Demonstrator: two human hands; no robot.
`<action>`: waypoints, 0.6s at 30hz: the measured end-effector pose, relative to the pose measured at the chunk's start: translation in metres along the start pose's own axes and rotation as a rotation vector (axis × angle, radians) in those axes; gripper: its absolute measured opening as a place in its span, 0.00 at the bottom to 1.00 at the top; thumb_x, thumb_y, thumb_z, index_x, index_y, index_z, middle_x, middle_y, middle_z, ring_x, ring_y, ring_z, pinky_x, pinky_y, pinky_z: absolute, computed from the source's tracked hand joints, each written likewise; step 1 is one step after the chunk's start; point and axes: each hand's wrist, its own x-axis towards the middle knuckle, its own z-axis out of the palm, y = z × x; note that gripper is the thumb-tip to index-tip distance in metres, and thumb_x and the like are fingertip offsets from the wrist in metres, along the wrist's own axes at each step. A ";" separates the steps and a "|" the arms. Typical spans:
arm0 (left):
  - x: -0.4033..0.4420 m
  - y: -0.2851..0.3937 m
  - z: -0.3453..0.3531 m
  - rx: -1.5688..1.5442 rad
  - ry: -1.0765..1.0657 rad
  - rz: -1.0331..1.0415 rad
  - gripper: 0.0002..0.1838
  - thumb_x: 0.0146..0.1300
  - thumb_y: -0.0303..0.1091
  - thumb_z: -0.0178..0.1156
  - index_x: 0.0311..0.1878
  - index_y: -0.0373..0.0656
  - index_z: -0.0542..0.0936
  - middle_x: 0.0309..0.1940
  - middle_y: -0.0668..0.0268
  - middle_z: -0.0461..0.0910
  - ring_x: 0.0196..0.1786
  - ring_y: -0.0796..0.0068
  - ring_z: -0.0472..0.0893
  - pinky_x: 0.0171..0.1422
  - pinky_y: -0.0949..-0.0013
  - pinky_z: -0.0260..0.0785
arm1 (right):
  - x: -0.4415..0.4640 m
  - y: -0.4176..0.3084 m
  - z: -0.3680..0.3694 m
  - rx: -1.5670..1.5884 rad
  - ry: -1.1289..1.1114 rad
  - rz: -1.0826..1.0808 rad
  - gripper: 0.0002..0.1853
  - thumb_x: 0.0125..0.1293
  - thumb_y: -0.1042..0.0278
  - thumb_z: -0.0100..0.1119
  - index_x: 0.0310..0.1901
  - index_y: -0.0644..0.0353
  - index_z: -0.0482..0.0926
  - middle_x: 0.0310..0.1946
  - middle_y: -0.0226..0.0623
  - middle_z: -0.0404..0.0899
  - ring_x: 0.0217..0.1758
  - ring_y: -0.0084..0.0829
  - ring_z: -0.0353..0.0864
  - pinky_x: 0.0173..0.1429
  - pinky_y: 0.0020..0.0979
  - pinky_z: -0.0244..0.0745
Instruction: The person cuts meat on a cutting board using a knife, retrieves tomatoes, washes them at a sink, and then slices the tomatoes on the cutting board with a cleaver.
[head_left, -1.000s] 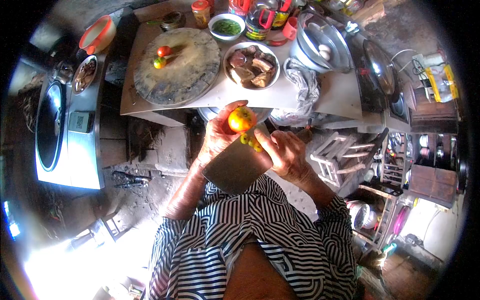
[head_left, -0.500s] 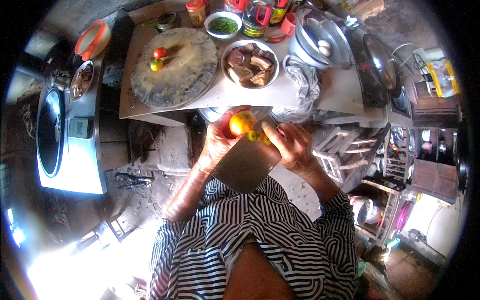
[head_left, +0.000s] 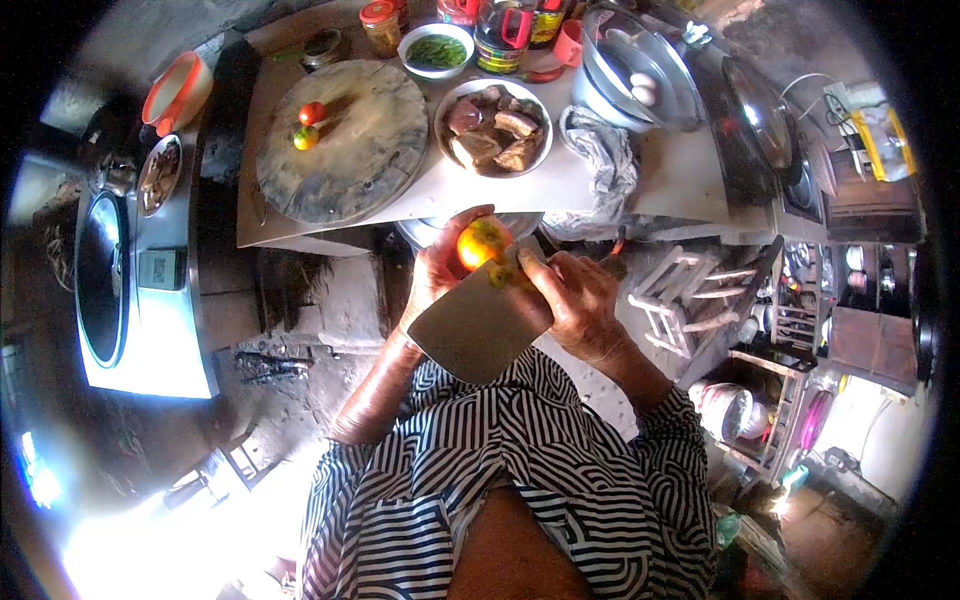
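Red-and-yellow tomato (head_left: 484,243) sits in the curled fingers of my left hand (head_left: 437,268), in front of the table edge. My right hand (head_left: 580,300) is closed on a broad-bladed cleaver (head_left: 480,325), whose wide blade slants down to the left just below the tomato. Small yellowish pieces (head_left: 499,274) show where the blade's upper edge meets the fruit. The cleaver's handle is mostly hidden by my right fingers. Two small tomatoes (head_left: 312,112) lie on the round chopping board (head_left: 345,170).
A bowl of meat chunks (head_left: 543,150), a bowl of chopped greens (head_left: 437,50) and a grey cloth (head_left: 602,160) are on the table (head_left: 680,190). Eggs (head_left: 643,88) lie in a metal basin at the right. A wooden chair (head_left: 690,300) stands right of my right hand.
The cleaver blade has shifted slightly left and up against the tomato, and now covers more of the yellowish pieces. Both hands keep their holds. The view has tilted slightly.
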 end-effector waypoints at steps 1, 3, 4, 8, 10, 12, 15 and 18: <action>0.000 0.000 0.000 -0.025 -0.003 -0.014 0.30 0.51 0.33 0.64 0.57 0.38 0.65 0.44 0.65 0.72 0.47 0.80 0.71 0.53 0.75 0.63 | 0.001 0.001 0.001 -0.013 0.020 -0.002 0.21 0.47 0.60 0.63 0.43 0.57 0.73 0.20 0.30 0.65 0.20 0.27 0.69 0.25 0.27 0.66; -0.001 -0.001 -0.002 0.041 -0.005 0.001 0.30 0.51 0.33 0.64 0.57 0.38 0.64 0.44 0.65 0.72 0.47 0.79 0.71 0.53 0.75 0.64 | 0.004 0.006 0.002 -0.028 0.041 -0.004 0.21 0.47 0.60 0.63 0.43 0.58 0.73 0.20 0.30 0.65 0.20 0.28 0.69 0.25 0.28 0.67; -0.002 0.000 -0.004 0.108 -0.004 0.016 0.30 0.52 0.34 0.63 0.57 0.38 0.64 0.44 0.65 0.72 0.47 0.79 0.71 0.53 0.75 0.64 | 0.007 0.010 0.003 -0.019 0.084 0.019 0.21 0.47 0.60 0.63 0.43 0.58 0.73 0.20 0.31 0.66 0.20 0.29 0.70 0.25 0.28 0.67; -0.003 0.001 -0.005 0.159 -0.002 0.021 0.29 0.52 0.36 0.62 0.57 0.39 0.64 0.43 0.65 0.73 0.45 0.79 0.72 0.52 0.75 0.64 | 0.001 0.017 0.001 0.014 0.054 0.060 0.21 0.49 0.61 0.62 0.44 0.60 0.73 0.20 0.33 0.68 0.20 0.31 0.72 0.25 0.29 0.68; 0.000 -0.005 -0.005 0.264 -0.019 0.054 0.29 0.52 0.38 0.62 0.56 0.40 0.65 0.42 0.66 0.73 0.43 0.79 0.73 0.50 0.76 0.65 | -0.004 0.014 0.004 0.004 0.029 0.058 0.23 0.51 0.53 0.57 0.44 0.61 0.73 0.20 0.33 0.67 0.20 0.31 0.71 0.25 0.30 0.68; 0.003 -0.005 -0.002 0.313 -0.006 0.064 0.29 0.52 0.37 0.62 0.56 0.41 0.65 0.41 0.66 0.73 0.43 0.79 0.73 0.49 0.76 0.65 | -0.003 0.011 0.003 -0.006 0.007 0.056 0.26 0.54 0.46 0.53 0.45 0.61 0.72 0.20 0.34 0.66 0.20 0.32 0.70 0.24 0.31 0.67; 0.005 -0.004 0.000 0.350 -0.004 0.069 0.29 0.52 0.37 0.62 0.56 0.41 0.65 0.41 0.66 0.73 0.42 0.79 0.72 0.49 0.77 0.65 | 0.002 0.007 -0.003 0.035 -0.009 0.036 0.19 0.46 0.66 0.63 0.41 0.63 0.74 0.19 0.34 0.69 0.19 0.30 0.70 0.23 0.28 0.66; 0.004 -0.001 0.001 0.307 -0.031 0.035 0.29 0.52 0.36 0.62 0.56 0.39 0.65 0.41 0.66 0.73 0.43 0.79 0.72 0.50 0.76 0.65 | -0.005 0.012 0.002 0.067 -0.020 0.036 0.36 0.48 0.35 0.35 0.44 0.61 0.72 0.20 0.35 0.66 0.20 0.32 0.69 0.25 0.31 0.66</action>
